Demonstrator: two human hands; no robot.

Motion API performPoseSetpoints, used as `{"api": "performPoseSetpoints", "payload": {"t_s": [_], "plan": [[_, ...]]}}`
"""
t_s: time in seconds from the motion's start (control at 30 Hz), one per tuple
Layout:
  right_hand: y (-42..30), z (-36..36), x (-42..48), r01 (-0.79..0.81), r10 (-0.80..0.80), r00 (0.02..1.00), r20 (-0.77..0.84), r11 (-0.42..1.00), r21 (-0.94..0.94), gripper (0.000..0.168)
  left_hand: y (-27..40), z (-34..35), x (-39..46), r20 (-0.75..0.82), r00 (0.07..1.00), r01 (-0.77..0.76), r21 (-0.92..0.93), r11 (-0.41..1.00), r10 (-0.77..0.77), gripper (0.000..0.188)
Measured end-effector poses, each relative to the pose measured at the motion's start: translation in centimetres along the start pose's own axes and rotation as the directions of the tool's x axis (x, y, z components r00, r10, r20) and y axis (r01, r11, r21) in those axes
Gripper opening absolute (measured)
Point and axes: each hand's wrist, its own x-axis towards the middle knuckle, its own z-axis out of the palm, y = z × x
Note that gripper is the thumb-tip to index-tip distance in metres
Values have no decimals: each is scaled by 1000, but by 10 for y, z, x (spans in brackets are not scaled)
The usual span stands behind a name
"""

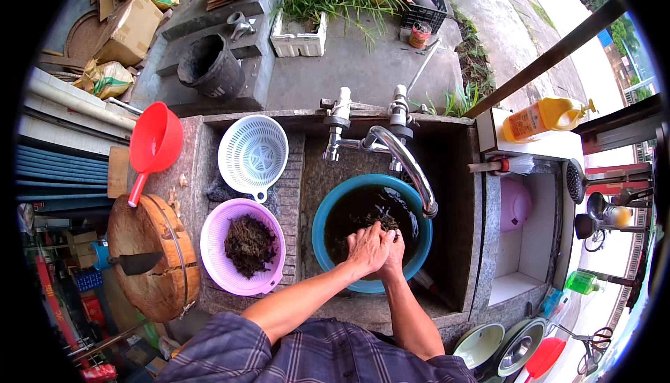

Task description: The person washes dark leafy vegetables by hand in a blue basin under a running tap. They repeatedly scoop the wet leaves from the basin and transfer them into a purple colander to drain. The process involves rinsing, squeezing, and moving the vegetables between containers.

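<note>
Over a blue plastic basin [318,226] of dark brown water, my left hand [369,249] and my right hand [393,255] are pressed together. Between their fingers is a clump of dark, wet, shredded plant matter [387,222], partly hidden by the hands. The basin stands in a stone sink under a curved chrome faucet [413,168]. To its left, a pink plastic colander [214,247] holds a heap of similar dark matter [250,247]. Behind that colander, a white plastic colander [256,147] leans with nothing in it.
At left, a cleaver [141,263] lies on a round wooden chopping block [157,294], near a red water ladle [157,137]. The sink's stone wall [473,215] rises at right. Beyond it are a brush [502,165], a yellow pump bottle [544,120] and hanging ladles [596,207].
</note>
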Motion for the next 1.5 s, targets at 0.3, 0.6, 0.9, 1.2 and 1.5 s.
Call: {"api": "performPoseSetpoints", "payload": {"t_s": [0.3, 0.6, 0.9, 1.2, 1.5], "plan": [[-26, 29, -3, 35, -17, 980, -198, 996, 86, 29, -41, -1, 1, 39, 940, 168, -917, 362, -338, 57], [-4, 17, -29, 325, -316, 939, 132, 701, -635, 29, -49, -2, 6, 500, 866, 449, -776, -443, 2, 45], [-15, 23, -41, 565, -492, 756, 432, 158, -810, 25, -36, -12, -6, 509, 861, 475, -804, -357, -1, 45], [-19, 39, -51, 535, -445, 834, 326, 508, -675, 25, -54, 1, -8, 497, 864, 454, -841, -296, -86, 23], [-35, 45, -70, 718, -428, 639, 639, 35, -695, 33, -42, -18, -20, 540, 840, 509, -743, -433, 61, 46]]}}
